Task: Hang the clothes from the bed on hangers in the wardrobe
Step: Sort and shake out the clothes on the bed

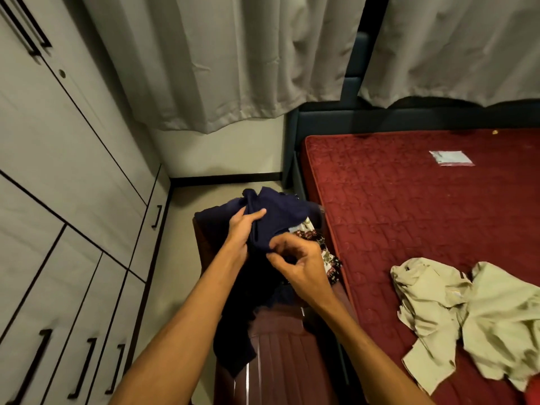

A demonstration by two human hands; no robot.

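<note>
The person is holding a dark navy blue knit garment [280,211] bunched above the far end of a glossy maroon ribbed hard-shell suitcase [280,361], which is standing in the gap between the pale panelled wardrobe [58,171] and the left edge of the red quilted mattress [394,200]. The left hand [242,229] is gripping a thick fold of the cloth, thumb lying across the top, while the right hand [295,264] is pinching a lower edge between thumb and curled fingers. The rest of the garment is draping limply down the suitcase's left side. It is looking soft, light and shapeless, so it is likely to slump wherever it is not supported. The better hold is probably at the shoulder seams or neckline, spread apart so a hanger can slide in, though no hanger is showing here. A white and dark red patterned cloth [321,247] is lying under the navy one at the suitcase's right edge. A crumpled beige cotton garment [467,311] is lying near the mattress's near right corner, thin and creased, probably just as floppy. The wardrobe doors are closed. A small clear plastic packet [451,157] is lying toward the mattress's far edge, below the pale grey curtains [219,54].
</note>
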